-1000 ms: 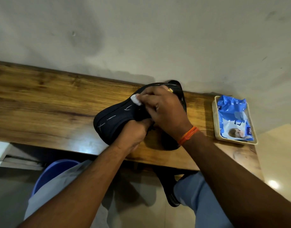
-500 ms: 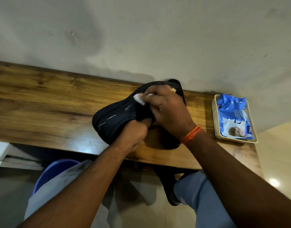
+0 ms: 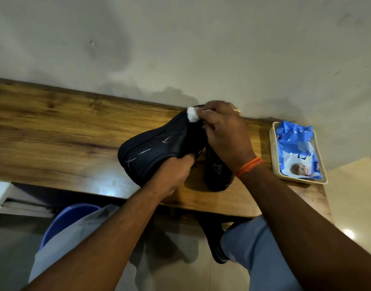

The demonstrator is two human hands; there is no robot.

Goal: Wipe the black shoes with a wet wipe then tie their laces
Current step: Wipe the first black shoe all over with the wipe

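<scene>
Left hand (image 3: 173, 175) grips tilted black shoe (image 3: 157, 152), right hand (image 3: 224, 133) pinches wet wipe (image 3: 192, 117) on its heel edge; bare table (image 3: 54, 133) toward 9 o'clock, wipe pack (image 3: 298, 152) at 3.

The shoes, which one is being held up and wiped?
The left black shoe, tipped up in the left hand, wiped by the right hand. The other shoe rests on the table.

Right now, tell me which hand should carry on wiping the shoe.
The right hand. It already pinches the white wipe against the far end of the tilted black shoe. The left hand grips that shoe from the near side to steady it, so it is not free.
</scene>
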